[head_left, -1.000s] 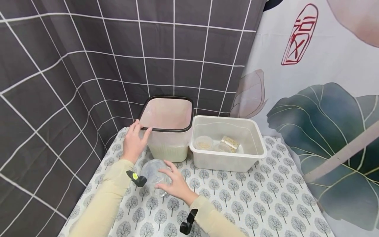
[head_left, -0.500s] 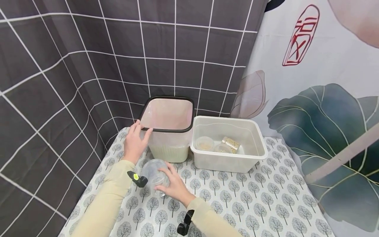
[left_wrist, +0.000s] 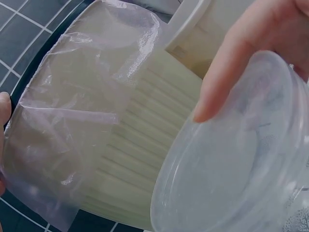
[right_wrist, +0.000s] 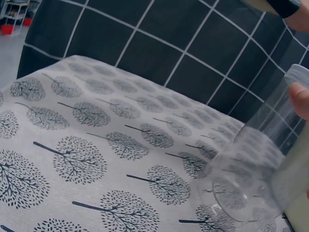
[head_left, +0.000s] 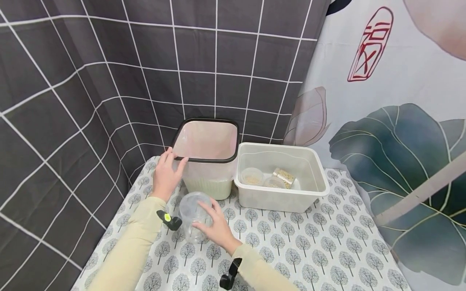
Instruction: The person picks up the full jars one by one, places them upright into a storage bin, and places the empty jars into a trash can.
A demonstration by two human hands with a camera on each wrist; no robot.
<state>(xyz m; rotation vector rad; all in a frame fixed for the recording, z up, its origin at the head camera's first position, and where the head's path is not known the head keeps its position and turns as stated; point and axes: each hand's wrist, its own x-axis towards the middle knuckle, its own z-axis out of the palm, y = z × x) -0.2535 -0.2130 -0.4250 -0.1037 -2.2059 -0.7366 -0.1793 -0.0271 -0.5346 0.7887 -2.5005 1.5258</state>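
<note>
A clear plastic jar (head_left: 191, 206) with a translucent lid (left_wrist: 217, 174) stands over the cloth in front of a pale green, ribbed trash bin (head_left: 207, 184). My right hand (head_left: 218, 226) holds this jar near its lid, fingers and thumb on opposite sides. The right wrist view shows the see-through body of the jar (right_wrist: 251, 159) leaning. At the bin's left front corner my left hand (head_left: 166, 176) touches the black rim (head_left: 207, 160), its thumb spread away from its fingers. A pinkish plastic liner (left_wrist: 82, 92) covers the bin's inside and folds over its outside.
Right of the bin stands a white rectangular tub (head_left: 273, 200). Inside are a few clear round containers (head_left: 252, 176) with pale contents and one lying on its side (head_left: 284, 177). A tree-print cloth (head_left: 291, 250) covers the table; a dark grid curtain (head_left: 196, 52) hangs behind.
My right fingers have closed in on the jar, and the jar has shifted slightly to the right and away, its lid tipping. The left hand stays at the bin's rim.
</note>
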